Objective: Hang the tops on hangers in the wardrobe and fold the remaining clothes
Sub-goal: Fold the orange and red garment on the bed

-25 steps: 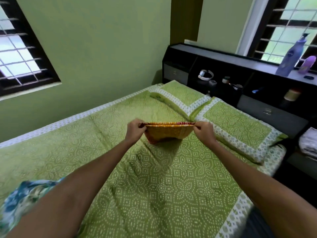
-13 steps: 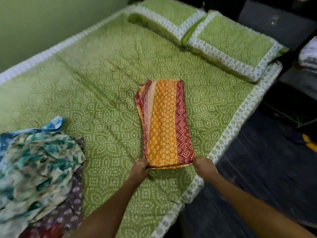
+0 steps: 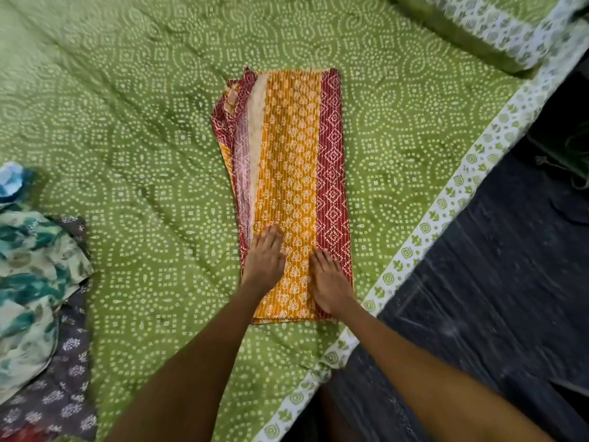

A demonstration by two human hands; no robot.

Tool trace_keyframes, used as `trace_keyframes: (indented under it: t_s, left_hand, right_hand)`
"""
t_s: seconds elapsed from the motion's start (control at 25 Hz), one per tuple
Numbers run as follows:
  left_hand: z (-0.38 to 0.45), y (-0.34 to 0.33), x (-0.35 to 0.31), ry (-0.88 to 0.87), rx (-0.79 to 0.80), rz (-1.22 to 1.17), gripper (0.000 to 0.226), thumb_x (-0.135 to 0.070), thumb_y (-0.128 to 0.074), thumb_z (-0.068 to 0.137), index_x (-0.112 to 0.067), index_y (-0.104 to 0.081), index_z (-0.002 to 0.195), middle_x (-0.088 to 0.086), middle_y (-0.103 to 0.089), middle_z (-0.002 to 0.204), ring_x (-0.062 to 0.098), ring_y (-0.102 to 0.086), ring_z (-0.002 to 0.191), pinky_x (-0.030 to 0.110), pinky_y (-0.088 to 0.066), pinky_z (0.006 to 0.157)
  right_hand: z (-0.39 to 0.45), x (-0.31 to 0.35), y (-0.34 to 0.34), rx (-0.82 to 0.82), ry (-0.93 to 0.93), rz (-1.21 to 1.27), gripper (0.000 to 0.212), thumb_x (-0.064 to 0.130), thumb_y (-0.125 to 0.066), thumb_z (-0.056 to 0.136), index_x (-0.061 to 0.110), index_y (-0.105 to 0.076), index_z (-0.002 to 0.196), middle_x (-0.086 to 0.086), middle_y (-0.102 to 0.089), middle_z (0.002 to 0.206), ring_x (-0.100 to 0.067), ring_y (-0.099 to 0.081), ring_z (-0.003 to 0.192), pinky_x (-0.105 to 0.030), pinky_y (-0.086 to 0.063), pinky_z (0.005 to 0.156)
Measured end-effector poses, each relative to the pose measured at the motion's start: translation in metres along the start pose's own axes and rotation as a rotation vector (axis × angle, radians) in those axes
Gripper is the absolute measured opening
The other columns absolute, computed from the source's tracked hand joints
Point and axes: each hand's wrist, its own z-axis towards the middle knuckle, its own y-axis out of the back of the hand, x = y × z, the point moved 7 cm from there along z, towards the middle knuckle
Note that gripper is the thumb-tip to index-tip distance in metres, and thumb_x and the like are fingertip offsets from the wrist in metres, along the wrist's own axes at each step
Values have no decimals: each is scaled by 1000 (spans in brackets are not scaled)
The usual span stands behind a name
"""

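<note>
A: Where is the cloth?

B: The orange and maroon folded cloth (image 3: 293,193) lies as a long strip on the green bedspread (image 3: 127,138), running from 12 to 6 o'clock, its near end close to the bed's white-patterned border (image 3: 446,202).

A: And the hands?

B: Both lie flat on its near end. The left hand (image 3: 264,260) rests at 7 o'clock on the strip, fingers straight and close together; the right hand (image 3: 328,282) rests at 5 o'clock, fingers also straight, gripping nothing.

A: How will it handle?

B: It looks thin, soft and light, with several loose layers fanning at the 9 o'clock edge. I'd pinch the two near corners so the layers stay stacked.

A: Anything else nearby?

B: A heap of printed clothes (image 3: 35,282) lies at 8 o'clock, well apart.
</note>
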Motion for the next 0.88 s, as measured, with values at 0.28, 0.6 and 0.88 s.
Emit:
trace_keyframes:
  t_s: [0.28,0.6,0.88]
  left_hand:
    - [24,-54,18,18,-142,46,73,-62,-10,93,-15,-13,149,5,-7,156,19,-4,144,33,13,116]
    - [34,-76,30,52,-149,35,86,-74,-12,85,-17,-3,149,4,-10,155,21,-10,142,41,-1,114]
    - [36,-82,34,34,-221,57,84,-73,-8,86,-20,2,150,-3,3,158,16,6,145,37,9,116]
  right_hand:
    - [89,-29,5,-113,24,-169,64,48,-6,98,12,21,144,-4,26,151,-15,24,140,-31,18,112]
    - [241,-35,80,-295,114,-230,75,59,-14,95,11,9,149,-9,11,158,-21,12,145,-37,15,112]
    - [270,-37,116,-484,-136,-11,82,62,-20,94,5,2,149,-12,5,157,-24,7,145,-34,10,114]
